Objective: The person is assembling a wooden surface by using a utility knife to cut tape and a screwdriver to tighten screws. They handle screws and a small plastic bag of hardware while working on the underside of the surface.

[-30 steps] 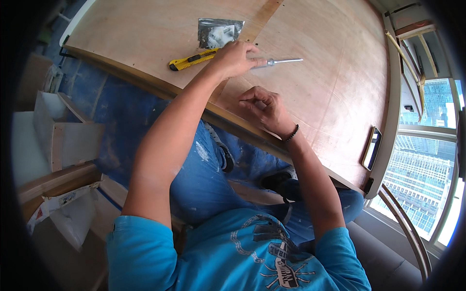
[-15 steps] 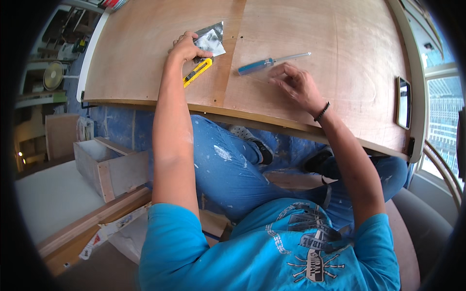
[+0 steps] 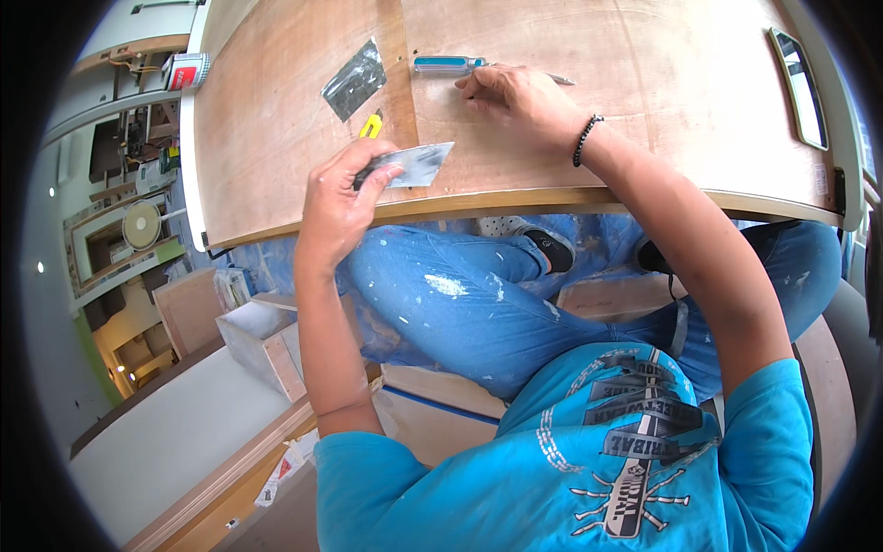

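My left hand (image 3: 342, 198) is closed around the dark end of a flat metal scraper (image 3: 418, 166), its pale, smeared blade sticking out to the right, over the table's near part. Behind it a second, dark scraper (image 3: 357, 79) with whitish smears lies flat on the tabletop. Between the two shows part of a yellow utility knife (image 3: 371, 126); the rest is behind my left hand. My right hand (image 3: 524, 103) has its fingers curled in and covers part of the shaft of a screwdriver (image 3: 446, 63) with a blue handle. What those fingers hold, if anything, is hidden.
The wooden tabletop (image 3: 644, 120) has a raised edge strip in front of my legs. A phone (image 3: 798, 87) lies at its right side. At the far left corner stands a red and white can (image 3: 188, 72). An open wooden box (image 3: 267, 340) is down to the left.
My left hand has lifted the light scraper off the dark one and brought it nearer me. My right hand has moved over the screwdriver's shaft. The view has shifted.
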The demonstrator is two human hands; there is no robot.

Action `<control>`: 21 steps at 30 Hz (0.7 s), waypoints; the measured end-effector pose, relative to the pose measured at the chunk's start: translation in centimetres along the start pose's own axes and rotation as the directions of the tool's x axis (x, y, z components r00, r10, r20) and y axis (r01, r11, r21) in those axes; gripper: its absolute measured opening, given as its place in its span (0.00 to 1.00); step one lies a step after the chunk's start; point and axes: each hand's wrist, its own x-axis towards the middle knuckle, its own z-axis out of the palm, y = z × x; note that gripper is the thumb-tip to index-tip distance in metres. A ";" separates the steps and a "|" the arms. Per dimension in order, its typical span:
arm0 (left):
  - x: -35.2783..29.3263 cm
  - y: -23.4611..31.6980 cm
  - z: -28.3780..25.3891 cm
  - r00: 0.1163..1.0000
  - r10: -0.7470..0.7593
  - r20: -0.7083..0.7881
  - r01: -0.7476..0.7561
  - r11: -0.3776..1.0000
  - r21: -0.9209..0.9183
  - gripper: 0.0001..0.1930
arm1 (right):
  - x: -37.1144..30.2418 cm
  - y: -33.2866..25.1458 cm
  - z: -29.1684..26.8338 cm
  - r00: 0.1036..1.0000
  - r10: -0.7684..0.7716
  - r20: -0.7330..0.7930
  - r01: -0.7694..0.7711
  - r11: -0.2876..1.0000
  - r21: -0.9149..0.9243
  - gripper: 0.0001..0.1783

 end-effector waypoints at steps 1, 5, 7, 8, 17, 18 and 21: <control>0.1 0.0 0.4 1.000 -0.025 0.016 0.025 1.000 -0.010 0.07 | 0.0 0.0 -0.1 1.000 0.024 0.000 -0.024 1.000 0.013 0.10; 0.5 -0.4 1.6 0.996 -0.045 0.076 0.043 0.999 0.020 0.07 | -0.2 0.0 -0.5 0.999 0.044 0.000 -0.044 0.996 0.075 0.10; 0.4 -0.8 2.1 0.996 -0.022 0.088 0.023 1.000 -0.005 0.07 | -0.3 -0.3 -0.6 0.998 0.058 0.006 -0.058 0.994 0.097 0.10; 0.3 -1.0 2.2 0.998 0.002 0.060 -0.003 1.000 0.020 0.06 | -0.3 -0.4 -0.7 0.999 0.054 0.002 -0.054 0.995 0.089 0.09; -0.1 -1.3 2.7 0.989 -0.139 -0.050 0.145 0.980 0.136 0.23 | -0.4 -0.5 -0.6 0.998 0.066 -0.012 -0.065 0.994 0.093 0.09; 0.0 -1.2 3.1 0.982 -0.171 -0.074 0.180 0.973 0.145 0.24 | -0.4 -0.5 -0.7 0.998 0.068 -0.009 -0.067 0.993 0.094 0.09; -0.3 -0.8 3.6 0.978 -0.200 -0.050 0.206 0.957 0.203 0.21 | -0.5 -0.5 -0.8 0.997 0.073 0.002 -0.072 0.990 0.122 0.09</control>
